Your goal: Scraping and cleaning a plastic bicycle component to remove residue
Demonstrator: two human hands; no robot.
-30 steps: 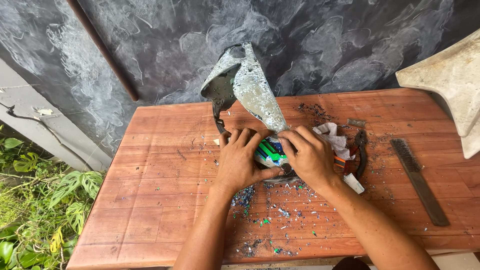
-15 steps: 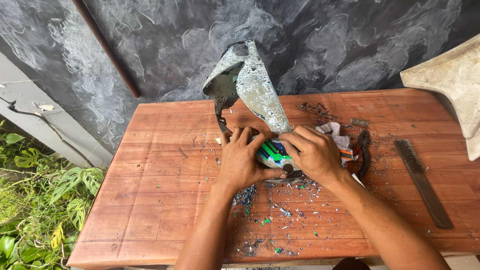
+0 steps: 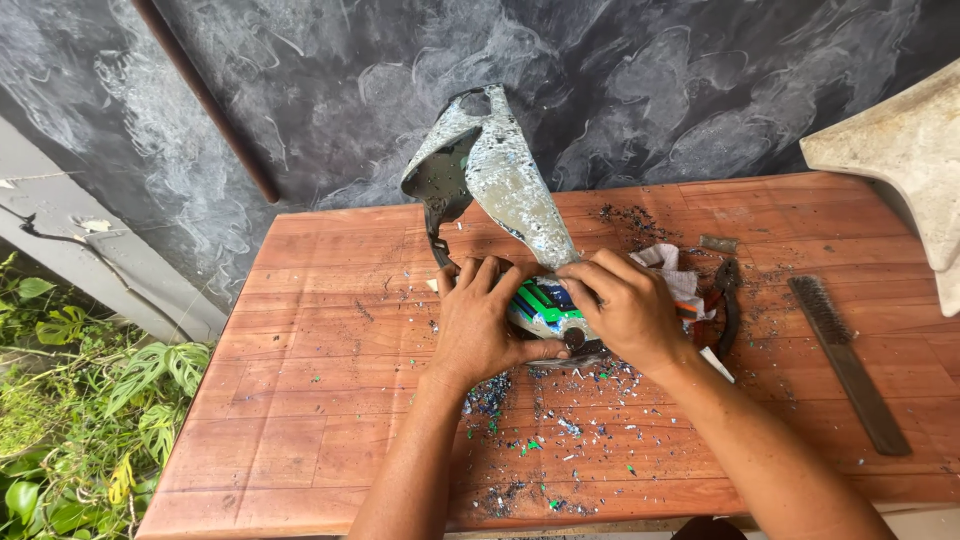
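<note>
Two bare hands press on the lower end of a curved plastic panel (image 3: 505, 185) that lies near the middle of the wooden surface (image 3: 300, 330). The panel is long and bent, its upper part scraped down to a dull grey with specks of old colour, and it rises toward the dark wall (image 3: 650, 90) behind the surface. Its lower end, between the hands, still carries glossy paint in green, blue and white. The left hand (image 3: 480, 320) lies flat with its fingers spread over the left edge of the panel, the thumb reaching under the painted part. The right hand (image 3: 625, 305) is curled over the right side of the same painted end, its fingers closed down on it; whether it also holds a small tool cannot be told. Paint chips (image 3: 540, 440) in green, blue and grey are scattered on the surface just in front of the hands. Just behind the right hand lies a crumpled white rag (image 3: 670, 265), and beside that a dark curved tool (image 3: 728, 300), partly hidden. A wire brush (image 3: 845, 360) lies well apart toward the right edge. A pale stone slab (image 3: 910, 160) juts in at the upper right, and green leafy plants (image 3: 90, 420) grow on the ground to the left.
</note>
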